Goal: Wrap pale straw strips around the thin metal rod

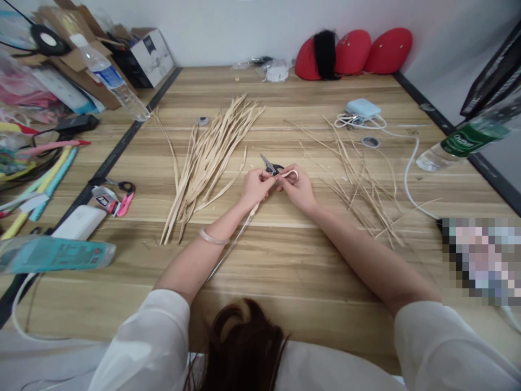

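Observation:
My left hand (257, 187) is closed in a pinch around the upper end of a thin wire (233, 242), whose lower part slants down beside my left forearm. Just below those fingers, a pale wrapping (254, 209) covers a short length of the wire. Fingertips of my right hand (299, 190) pinch a pale straw-like strip (293, 173) that curls into a small loop. Both hands nearly touch, and their fingers hide where strip and wire meet. Right behind them lie scissors (266, 163) with dark handles, blades apart.
Left of my hands lies a bundle of dried flat strips (211, 152); thinner stalks (358, 179) are scattered to the right. A water bottle (459, 144), a blue charger (363, 108) with cable and red caps (353, 51) stand farther off. Clutter and a teal tube (61, 254) occupy the left.

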The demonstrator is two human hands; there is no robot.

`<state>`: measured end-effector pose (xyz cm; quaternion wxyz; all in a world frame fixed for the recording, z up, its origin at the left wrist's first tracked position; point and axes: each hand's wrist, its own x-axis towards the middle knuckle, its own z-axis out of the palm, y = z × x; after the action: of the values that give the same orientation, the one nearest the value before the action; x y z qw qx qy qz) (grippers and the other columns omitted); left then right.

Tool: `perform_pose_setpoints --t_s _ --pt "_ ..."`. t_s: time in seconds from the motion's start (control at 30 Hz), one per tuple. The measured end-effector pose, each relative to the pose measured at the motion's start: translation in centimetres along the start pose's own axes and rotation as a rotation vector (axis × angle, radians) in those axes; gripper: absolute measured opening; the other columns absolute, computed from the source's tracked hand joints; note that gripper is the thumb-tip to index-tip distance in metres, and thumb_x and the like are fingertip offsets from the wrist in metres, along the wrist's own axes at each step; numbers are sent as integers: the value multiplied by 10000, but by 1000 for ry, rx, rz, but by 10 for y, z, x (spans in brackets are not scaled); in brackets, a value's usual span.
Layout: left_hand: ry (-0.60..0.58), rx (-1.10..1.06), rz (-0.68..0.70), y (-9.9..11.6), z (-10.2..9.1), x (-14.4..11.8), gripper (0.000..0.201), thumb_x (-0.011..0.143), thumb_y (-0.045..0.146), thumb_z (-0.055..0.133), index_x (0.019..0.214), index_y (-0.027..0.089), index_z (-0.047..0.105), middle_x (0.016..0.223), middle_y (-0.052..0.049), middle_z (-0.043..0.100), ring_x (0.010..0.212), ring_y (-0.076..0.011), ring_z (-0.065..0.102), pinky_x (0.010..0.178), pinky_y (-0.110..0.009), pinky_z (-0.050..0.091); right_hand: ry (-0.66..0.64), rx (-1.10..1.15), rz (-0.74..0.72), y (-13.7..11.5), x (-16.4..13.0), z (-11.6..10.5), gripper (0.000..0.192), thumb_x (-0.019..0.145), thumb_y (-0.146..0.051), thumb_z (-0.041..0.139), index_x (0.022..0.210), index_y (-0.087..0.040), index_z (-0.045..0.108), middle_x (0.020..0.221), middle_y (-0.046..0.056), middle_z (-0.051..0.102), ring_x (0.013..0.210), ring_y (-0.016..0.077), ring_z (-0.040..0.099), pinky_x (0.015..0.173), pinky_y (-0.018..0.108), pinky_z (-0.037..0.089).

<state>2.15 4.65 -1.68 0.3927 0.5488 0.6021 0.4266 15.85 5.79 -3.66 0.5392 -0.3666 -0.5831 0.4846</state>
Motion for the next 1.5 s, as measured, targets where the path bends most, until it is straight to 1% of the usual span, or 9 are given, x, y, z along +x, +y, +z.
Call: perform_pose_setpoints --t_s 0.27,0.5,0.67,0.77,0.9,1.0,1.23,1.5 --pt "6 -17 13 -3 1 2 155 716 311 628 717 177 550 484 48 530 332 -73 462 343 -186 315 2 -23 11 0 0 0 307 742 -438 683 817 -212 489 692 -35 624 528 76 581 512 215 492" --pt "9 -20 8 -3 1 2 143 709 302 621 702 180 546 461 54 510 329 -84 468 338 -191 320 -1 -23 5 2 1 -1 293 749 -421 680 819 -210 489 706 -33 613 525 72 581 505 214 486" --pt "3 -35 2 -4 2 3 135 706 301 615 728 180 558 457 49 513 331 -108 474 343 -212 328 17 -46 -4 2 0 -1 222 766 -348 662 821 -208 499 725 -25 625 574 83 586 564 234 494" --pt "-5 -32 -6 -4 1 3 126 709 290 614 742 176 568 452 49 516 333 -107 475 352 -211 336 38 -100 -25 3 1 -2 156 774 -279 637 823 -205 508 692 -38 589 579 84 563 587 243 471" --pt "-20 -43 4 -3 1 2 186 703 332 654 740 171 567 471 47 533 338 -92 476 345 -202 335 50 -135 -20 5 2 -3 128 768 -234 620 820 -207 507 646 -51 545 560 93 532 576 254 437" --pt "-21 -48 12 -2 1 2 216 698 351 674 739 168 566 465 50 529 334 -86 474 338 -195 333 48 -139 -16 6 2 -3 122 768 -231 614 821 -207 506 649 -45 549 558 99 527 574 260 427" --pt "-12 -43 -8 1 0 0 131 721 269 639 740 159 572 417 66 500 313 -75 455 337 -173 321 62 -152 -36 5 2 -4 122 766 -259 594 820 -206 498 674 -38 539 578 106 526 582 267 424" --pt "-38 -45 1 -1 -1 1 118 734 265 624 724 154 584 386 56 489 302 -85 442 336 -183 334 67 -185 -37 7 3 -4 125 762 -273 588 821 -210 497 664 -38 539 581 103 516 571 253 415"
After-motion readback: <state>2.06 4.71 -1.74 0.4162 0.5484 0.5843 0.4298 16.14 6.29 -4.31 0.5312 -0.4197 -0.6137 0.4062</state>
